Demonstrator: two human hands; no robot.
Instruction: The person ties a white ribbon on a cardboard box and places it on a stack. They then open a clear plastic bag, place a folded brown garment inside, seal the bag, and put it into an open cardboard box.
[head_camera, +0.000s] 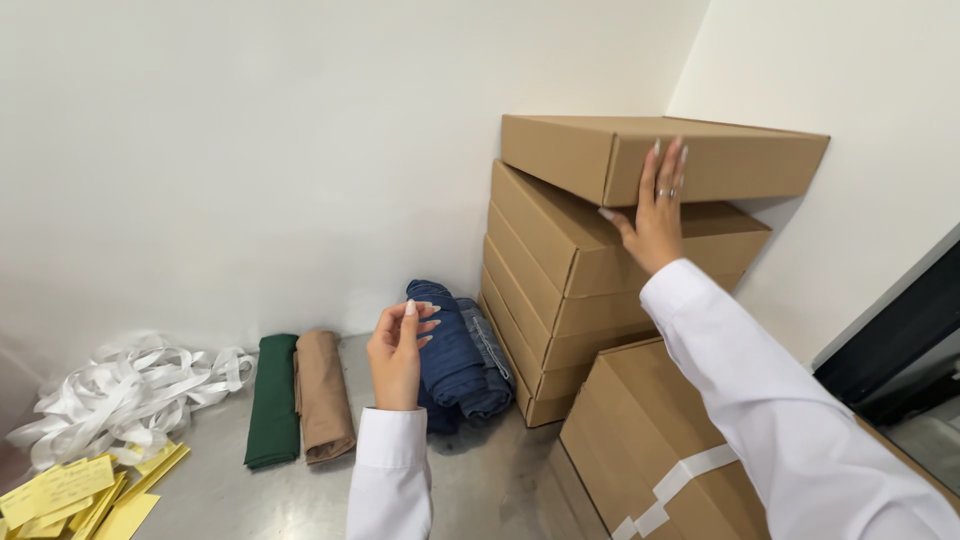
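Observation:
My right hand (656, 205) is pressed flat against the side of the top cardboard box (570, 152), fingers pointing up, thumb under its lower edge. That flat box sits askew on a stack of several similar flat boxes (540, 270) in the corner. My left hand (397, 348) hovers with fingers loosely curled and nothing in it, just left of a rolled dark blue denim bundle (450, 350) lying on the metal table (480, 480). Both arms wear white sleeves.
A folded green cloth (273, 400) and a folded tan cloth (323, 395) lie side by side on the table. White ribbon (120, 385) is heaped at the left, above yellow paper slips (75, 490). A larger taped carton (640, 440) stands front right. White walls meet behind the stack.

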